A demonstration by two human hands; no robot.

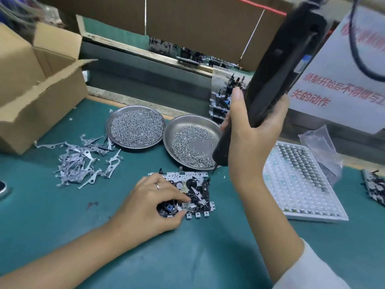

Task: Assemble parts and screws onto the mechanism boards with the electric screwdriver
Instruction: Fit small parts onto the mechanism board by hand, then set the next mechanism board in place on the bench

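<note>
On the green bench (208, 257), the left hand (152, 207) pinches a small part on the mechanism board (187, 195). The right hand (250, 132) clamps its grip round the electric screwdriver (277, 69), bit over the right of 2 screw dishes (191, 140). Assembly looks midway: levers (83, 161) and further boards (220, 97) remain. The sign (343, 80) reads partly "录制开始后不得做".

Two hands (145, 203) — two screw dishes (135, 127), one mechanism board (187, 192), one screwdriver (277, 69).
</note>
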